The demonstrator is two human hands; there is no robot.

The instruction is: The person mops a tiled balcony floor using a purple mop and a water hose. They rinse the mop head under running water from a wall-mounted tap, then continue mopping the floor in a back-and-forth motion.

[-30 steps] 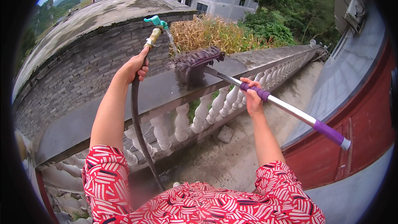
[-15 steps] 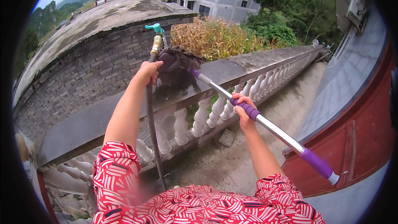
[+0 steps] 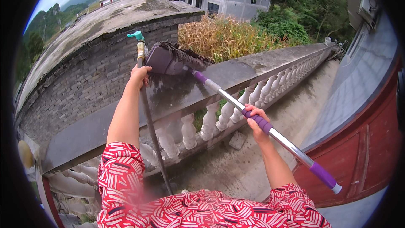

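Note:
My left hand is closed around a dark hose just below its brass fitting and teal-handled tap. From there the hose hangs down in front of the railing. My right hand grips the purple foam sleeve of a mop, whose silver pole slants from lower right to upper left. At its far end the flat mop head is tilted up over the wet balustrade top, close to the tap. Dark, wet strands fringe its upper edge, and its grey-purple plate faces me.
A concrete balustrade with white balusters runs from lower left to upper right. Beyond it stand a brick wall and dry corn plants. A loose block lies on the floor; red panelling is at right.
The tap and hose end have moved left with my left hand. More of the mop head's plate now shows, while my right hand sits slightly lower and farther right in view.

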